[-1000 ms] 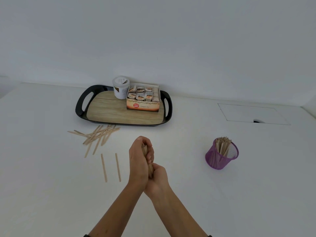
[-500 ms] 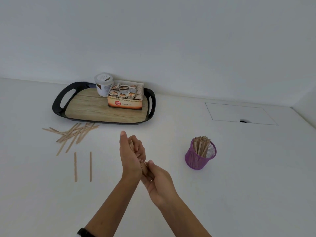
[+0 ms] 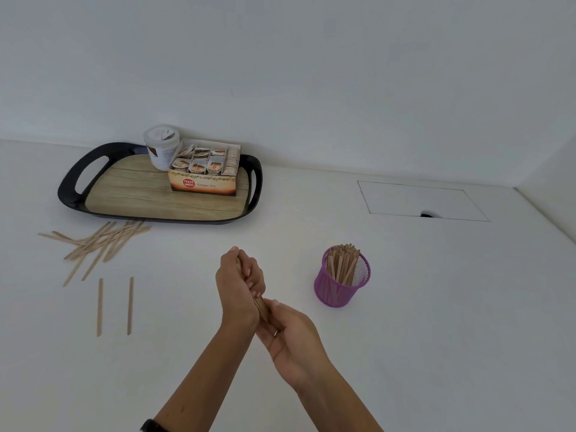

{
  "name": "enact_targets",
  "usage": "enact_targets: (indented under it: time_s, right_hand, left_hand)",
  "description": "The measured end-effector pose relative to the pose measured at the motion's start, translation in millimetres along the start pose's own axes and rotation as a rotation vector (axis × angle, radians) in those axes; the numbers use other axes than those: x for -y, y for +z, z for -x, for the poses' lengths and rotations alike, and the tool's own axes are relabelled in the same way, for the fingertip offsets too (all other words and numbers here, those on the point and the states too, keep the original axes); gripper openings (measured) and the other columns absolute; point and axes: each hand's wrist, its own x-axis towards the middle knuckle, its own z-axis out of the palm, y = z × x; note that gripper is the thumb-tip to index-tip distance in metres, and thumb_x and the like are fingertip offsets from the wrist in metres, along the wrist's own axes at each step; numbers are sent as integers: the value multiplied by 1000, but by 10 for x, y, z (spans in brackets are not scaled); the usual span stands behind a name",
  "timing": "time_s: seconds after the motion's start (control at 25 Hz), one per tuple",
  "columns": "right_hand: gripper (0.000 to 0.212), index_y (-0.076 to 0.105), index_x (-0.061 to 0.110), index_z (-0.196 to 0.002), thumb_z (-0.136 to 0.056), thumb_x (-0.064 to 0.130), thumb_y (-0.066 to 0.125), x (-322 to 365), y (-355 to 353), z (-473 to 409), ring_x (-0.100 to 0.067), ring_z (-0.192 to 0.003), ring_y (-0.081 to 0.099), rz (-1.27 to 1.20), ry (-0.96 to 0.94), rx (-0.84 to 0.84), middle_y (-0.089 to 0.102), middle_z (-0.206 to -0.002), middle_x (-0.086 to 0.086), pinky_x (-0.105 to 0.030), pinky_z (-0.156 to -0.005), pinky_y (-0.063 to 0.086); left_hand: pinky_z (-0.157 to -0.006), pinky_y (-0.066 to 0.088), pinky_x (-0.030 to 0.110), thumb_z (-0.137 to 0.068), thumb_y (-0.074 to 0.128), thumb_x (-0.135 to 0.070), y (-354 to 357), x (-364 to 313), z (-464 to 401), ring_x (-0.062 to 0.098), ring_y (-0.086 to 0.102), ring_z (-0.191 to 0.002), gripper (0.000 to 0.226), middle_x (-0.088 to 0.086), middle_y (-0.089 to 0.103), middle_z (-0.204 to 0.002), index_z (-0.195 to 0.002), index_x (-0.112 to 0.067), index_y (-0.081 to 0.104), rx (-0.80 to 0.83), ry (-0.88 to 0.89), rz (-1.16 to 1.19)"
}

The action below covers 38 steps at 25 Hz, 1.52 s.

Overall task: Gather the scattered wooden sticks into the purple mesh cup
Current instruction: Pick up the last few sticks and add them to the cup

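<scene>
Your left hand (image 3: 238,288) has closed again round the bundle of sticks (image 3: 261,305); half a second back its fingers were flat against it. Your right hand (image 3: 288,333) now cups and pinches the bundle's lower end, fingers curled round it. Both hands sit where they were, mid-desk, well left of the cup, so you look to be squaring the bundle before carrying it over. The drop-in isn't done yet.

The purple cup (image 3: 341,280) stands upright toward the desk's right side, round wire mesh, see-through, already packed with upright sticks. The loose pile (image 3: 99,241) lies toward the desk's left edge, just in front of the tray (image 3: 70,182), with two single sticks (image 3: 114,305) lying parallel nearer to you. Sticks are thin, flat, pale wood. Tray has a glossy black rim and a woodgrain floor, and holds a tea box (image 3: 204,179) and a white tub (image 3: 162,148). Desk (image 3: 436,307) is matte white.
</scene>
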Motion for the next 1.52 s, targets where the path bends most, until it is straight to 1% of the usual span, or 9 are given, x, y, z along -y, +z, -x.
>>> enact_targets:
  time_s: [0.28, 0.48, 0.6, 0.68, 0.8, 1.0, 1.12, 1.28, 1.52]
  right_hand:
    - [21, 68, -5, -104, -84, -7, 60, 78, -159, -26, -26, -95, 70, -97, -176, -70, 71, -103, -20, -28, -79, 59]
    - [16, 74, 5, -84, -78, -8, 67, 335, -232, -18, -21, -83, 69, 101, -487, -154, 73, -84, -13, -22, -72, 57]
    - [19, 77, 11, -81, -76, -6, 71, 738, -337, 59, -16, -77, 63, 306, -726, -158, 74, -78, -6, -20, -75, 54]
    - [19, 76, 13, -82, -76, -5, 71, 1092, -419, 149, -12, -74, 65, 435, -852, -169, 74, -77, -1, -21, -77, 53]
    - [21, 75, 15, -83, -75, -5, 72, 1561, -519, 318, 5, -71, 63, 824, -1110, -233, 72, -73, 11, -9, -73, 46]
    - [14, 76, 4, -78, -70, -6, 73, 2018, -653, 324, -7, -71, 60, 1782, -1537, -174, 72, -78, -5, 3, -76, 37]
    - [20, 76, 9, -72, -64, -9, 71, 2067, -636, 76, -19, -60, 67, 2169, -1455, 44, 71, -74, -4, -18, -58, 51]
    - [24, 72, 14, -99, -86, 5, 54, 1917, -574, -280, -22, -93, 61, 2479, -855, 49, 66, -102, -2, -25, -75, 45]
    - [26, 71, 11, -102, -86, 4, 51, 1773, -538, -463, -21, -87, 57, 2450, -606, -48, 67, -96, -7, -23, -66, 37]
  left_hand:
    - [-39, 16, 22, -93, 33, -26, 160, 47, 32, 11, 15, -35, 42, -1, 21, -42, -53, -15, 27, 68, -47, 188]
    - [-45, 34, 23, -94, 34, -41, 321, 45, 67, 17, 35, -39, 53, 3, 34, -46, -51, -11, 39, 87, -71, 333]
    - [-67, 55, 32, -95, 33, -49, 304, 18, -14, 26, 64, -67, 58, 12, 63, -66, -69, -7, 63, 127, -104, 366]
    - [-82, 55, 35, -97, 31, -48, 218, 62, -104, 25, 70, -88, 55, 13, 72, -88, -90, -7, 67, 99, -133, 277]
    - [-89, 50, 37, -101, 33, -34, -22, 210, -177, 22, 67, -102, 42, 10, 73, -101, -102, -8, 65, 46, -24, -73]
    - [-101, 39, 42, -94, 39, -26, -692, 657, -309, 26, 50, -127, 36, 5, 60, -129, -117, -13, 62, 215, 501, -1438]
    - [-100, 39, 50, -88, 30, -36, -765, 751, -296, 30, 44, -132, 51, 7, 52, -140, -123, -12, 60, 282, 547, -1741]
    - [-102, 37, 49, -88, 28, -37, -737, 724, -296, 28, 43, -133, 53, 6, 49, -142, -126, -13, 59, 274, 515, -1790]
    - [-103, 36, 49, -89, 28, -37, -719, 705, -291, 28, 43, -133, 54, 7, 49, -143, -127, -13, 58, 279, 535, -1807]
